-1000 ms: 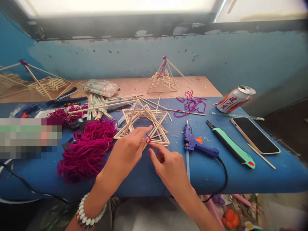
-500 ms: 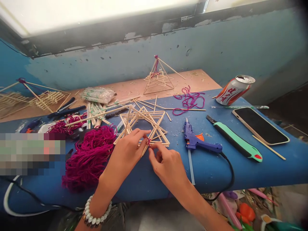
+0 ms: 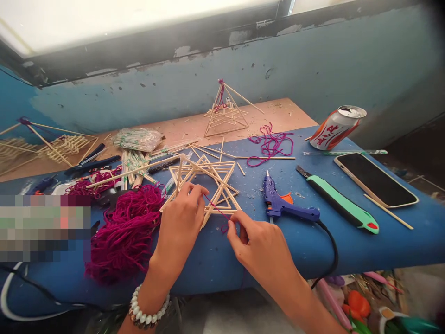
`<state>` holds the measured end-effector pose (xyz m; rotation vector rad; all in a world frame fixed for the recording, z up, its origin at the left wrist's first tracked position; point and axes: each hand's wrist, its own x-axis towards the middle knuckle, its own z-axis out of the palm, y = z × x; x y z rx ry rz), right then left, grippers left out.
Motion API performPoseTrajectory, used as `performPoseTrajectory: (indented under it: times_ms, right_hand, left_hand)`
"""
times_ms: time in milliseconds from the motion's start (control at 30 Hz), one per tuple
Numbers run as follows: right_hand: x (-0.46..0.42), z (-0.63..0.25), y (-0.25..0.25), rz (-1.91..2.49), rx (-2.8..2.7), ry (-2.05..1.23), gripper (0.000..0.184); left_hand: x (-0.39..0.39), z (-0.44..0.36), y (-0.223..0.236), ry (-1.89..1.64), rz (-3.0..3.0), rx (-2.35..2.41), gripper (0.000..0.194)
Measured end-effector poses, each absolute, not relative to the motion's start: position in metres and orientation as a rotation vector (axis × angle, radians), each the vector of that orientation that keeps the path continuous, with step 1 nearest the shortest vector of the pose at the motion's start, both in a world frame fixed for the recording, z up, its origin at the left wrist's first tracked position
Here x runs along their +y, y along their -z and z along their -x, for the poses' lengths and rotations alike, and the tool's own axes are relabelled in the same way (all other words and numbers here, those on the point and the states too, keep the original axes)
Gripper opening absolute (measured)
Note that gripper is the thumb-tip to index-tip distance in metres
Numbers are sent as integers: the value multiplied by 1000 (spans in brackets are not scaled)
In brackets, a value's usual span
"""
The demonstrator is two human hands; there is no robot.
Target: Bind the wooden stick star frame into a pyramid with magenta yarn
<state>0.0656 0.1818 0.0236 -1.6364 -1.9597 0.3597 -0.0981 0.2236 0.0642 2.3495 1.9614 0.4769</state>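
Observation:
A flat frame of thin bamboo sticks lies on the blue table. My left hand rests on its near edge, fingers pinched on one end of a magenta yarn strand. My right hand pinches the strand's other end, just below the frame. The yarn runs taut between the two hands, across a stick of the frame. A big heap of magenta yarn lies left of my left hand.
A blue glue gun with black cord lies right of my hands, then a green utility knife, a phone and a tipped drink can. A stick pyramid, loose yarn, bagged sticks and pliers lie behind.
My hands were together at a small yarn loop on the frame; now they have drawn apart, the right hand pulling the strand down and right until it is taut.

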Motion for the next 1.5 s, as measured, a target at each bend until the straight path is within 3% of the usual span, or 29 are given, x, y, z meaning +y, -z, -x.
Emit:
performPoseTrajectory:
  times_ms: [233, 467, 667, 1000, 1500]
  right_hand:
    - [180, -68, -21, 1631, -1980, -349, 15]
    - [181, -67, -21, 1615, -1950, -323, 14]
    - [186, -57, -20, 1565, -1912, -184, 16]
    - [201, -36, -19, 1549, -1907, -193, 18]
    - [201, -34, -21, 1620, -1877, -214, 9]
  left_hand:
    - [221, 89, -62, -371, -2395, 2162, 23]
    - [212, 94, -69, -390, -2438, 1962, 34]
    - [216, 107, -74, -319, -2601, 1611, 31]
    - [231, 112, -76, -112, -2577, 1644, 12]
    - [221, 116, -66, -401, -2431, 1655, 18]
